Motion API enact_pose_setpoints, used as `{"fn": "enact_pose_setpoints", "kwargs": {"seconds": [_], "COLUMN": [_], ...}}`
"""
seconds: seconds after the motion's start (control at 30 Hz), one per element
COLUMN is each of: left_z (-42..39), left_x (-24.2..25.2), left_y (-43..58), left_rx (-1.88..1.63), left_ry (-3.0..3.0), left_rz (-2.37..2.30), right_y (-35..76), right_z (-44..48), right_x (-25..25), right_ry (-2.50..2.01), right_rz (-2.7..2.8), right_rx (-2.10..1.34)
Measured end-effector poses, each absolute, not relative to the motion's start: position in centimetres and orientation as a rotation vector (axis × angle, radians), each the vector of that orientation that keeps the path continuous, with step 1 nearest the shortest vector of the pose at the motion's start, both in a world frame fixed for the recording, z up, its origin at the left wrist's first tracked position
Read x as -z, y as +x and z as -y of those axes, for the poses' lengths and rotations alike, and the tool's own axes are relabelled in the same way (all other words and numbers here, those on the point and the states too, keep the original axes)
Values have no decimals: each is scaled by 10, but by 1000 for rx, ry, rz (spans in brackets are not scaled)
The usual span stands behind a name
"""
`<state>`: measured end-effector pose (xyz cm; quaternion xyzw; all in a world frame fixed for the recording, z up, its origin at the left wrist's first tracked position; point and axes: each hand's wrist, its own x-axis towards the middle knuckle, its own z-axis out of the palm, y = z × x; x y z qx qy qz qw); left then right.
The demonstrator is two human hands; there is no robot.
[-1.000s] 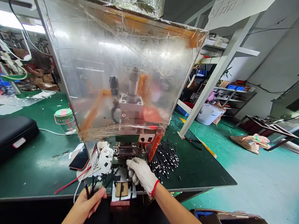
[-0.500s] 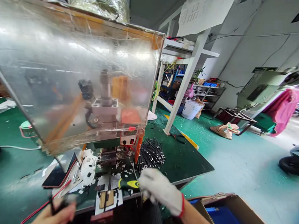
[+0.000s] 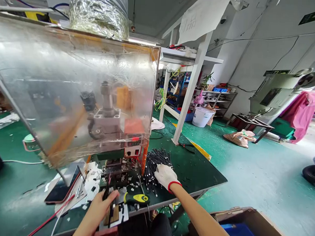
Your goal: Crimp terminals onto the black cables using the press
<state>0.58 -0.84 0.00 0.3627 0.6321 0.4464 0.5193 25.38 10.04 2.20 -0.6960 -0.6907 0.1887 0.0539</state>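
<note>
My right hand (image 3: 165, 176), in a white glove with a red cuff, rests on the near edge of a pile of black cables with white tips (image 3: 155, 169). My left hand (image 3: 100, 209) is bare and holds several thin black wires (image 3: 106, 192) in front of a small press (image 3: 119, 168). The press stands behind a clear plastic shield (image 3: 76, 87). A screwdriver with a yellow and black handle (image 3: 136, 199) lies between my hands. Under my left hand is a paper sheet with a wooden piece (image 3: 111, 214).
The green work table (image 3: 197, 167) ends in an edge close to the pile. A smartphone (image 3: 62, 187) and a red-handled tool (image 3: 50, 217) lie to the left. A cardboard box with a blue bin (image 3: 247, 221) sits low at right, beyond the table.
My right hand has moved away from the press, out to the cable pile, uncovering the screwdriver. My left hand has risen towards the press. The view has swung to the right.
</note>
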Motion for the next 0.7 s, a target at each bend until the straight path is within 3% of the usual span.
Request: {"fn": "enact_pose_setpoints", "kwargs": {"seconds": [0.2,0.33,0.43,0.57,0.7], "left_z": [13,28,36,43,53], "left_x": [-5,-15,-22,-21,-13], "left_y": [2,4,7,2,-15], "left_rx": [-1099,-1070,-1091,-1177,-1202], "left_ry": [746,722,698,660,664], "left_rz": [-1384,-1338,-1337,-1383,-1456], "right_y": [269,269,247,190,141], "right_z": [-107,-88,-59,-26,-24], "right_x": [-33,-46,-48,-37,-19], "right_ry": [-2024,-1591,-1388,-1391,-1452], "right_rz": [1886,1431,1395,1481,1443], "right_rx": [-825,-1246,-1495,-1777,-1806]}}
